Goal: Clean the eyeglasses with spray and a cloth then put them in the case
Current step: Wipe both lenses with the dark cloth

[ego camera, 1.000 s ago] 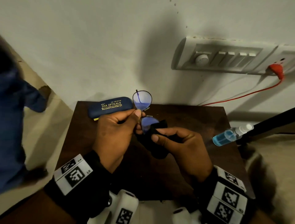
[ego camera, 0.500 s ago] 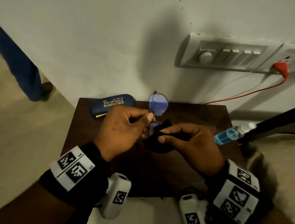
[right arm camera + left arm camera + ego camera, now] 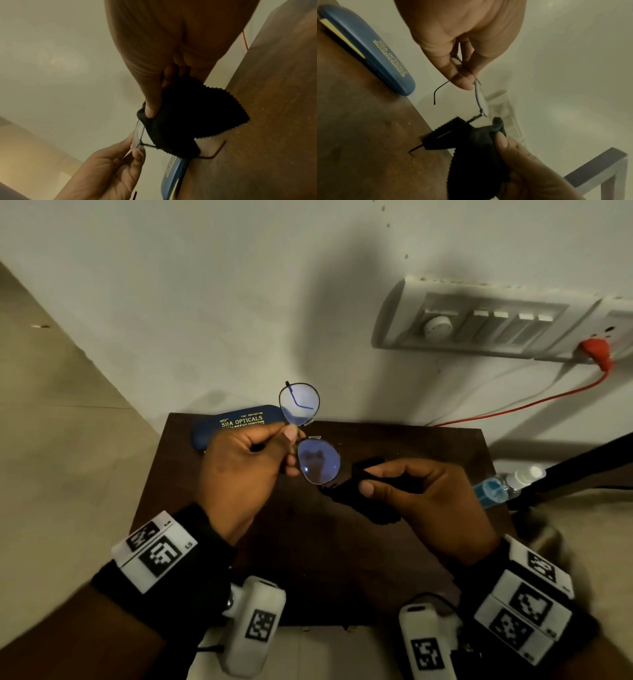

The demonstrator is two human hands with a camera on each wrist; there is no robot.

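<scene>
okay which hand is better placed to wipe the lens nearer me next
Right. The right hand already pinches the black cloth just beside the nearer lens of the eyeglasses, while the left hand pinches the frame at the bridge, steadying it.

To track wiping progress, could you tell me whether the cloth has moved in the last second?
Yes: the cloth has shifted right, toward the spray bottle, uncovering the near lens.

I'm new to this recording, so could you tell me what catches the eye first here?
The eyeglasses, lenses glowing blue, are held up above the dark table, pinched near the bridge by the left hand. Beside them, the right hand grips a black cloth. A blue case lies shut at the table's far edge.
</scene>
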